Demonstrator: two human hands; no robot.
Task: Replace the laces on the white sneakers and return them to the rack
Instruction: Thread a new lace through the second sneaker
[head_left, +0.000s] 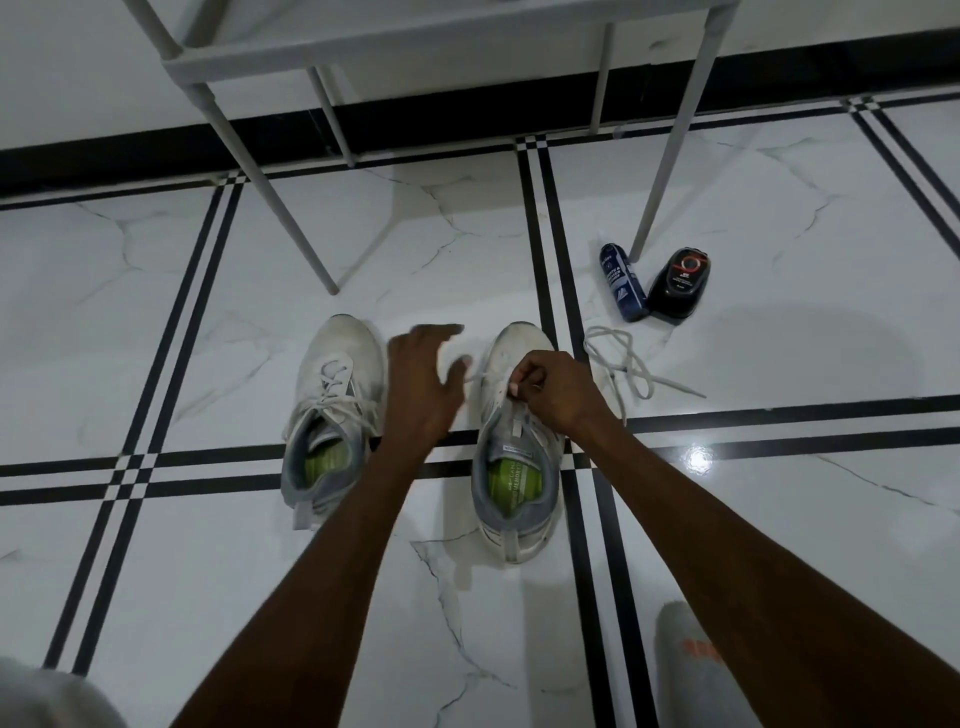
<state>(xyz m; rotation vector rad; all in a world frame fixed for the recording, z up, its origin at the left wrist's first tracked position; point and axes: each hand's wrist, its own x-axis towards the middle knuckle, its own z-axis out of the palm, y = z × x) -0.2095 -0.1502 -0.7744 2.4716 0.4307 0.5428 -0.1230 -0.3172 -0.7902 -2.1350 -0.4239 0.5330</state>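
Observation:
Two white sneakers with green insoles stand side by side on the tiled floor, toes away from me. The left sneaker (332, 410) is laced. Over the right sneaker (517, 467), my right hand (550, 389) pinches a white lace at the eyelets near the toe. My left hand (423, 384) hovers between the two shoes with fingers spread, holding nothing. A loose white lace (623, 364) lies coiled on the floor just right of the right sneaker.
A white metal rack (415, 47) stands ahead, its legs reaching the floor behind the shoes. A blue spray can (623, 283) and a black polish bottle (680, 283) lie beside the right front leg. My grey-socked foot (691, 670) shows at lower right.

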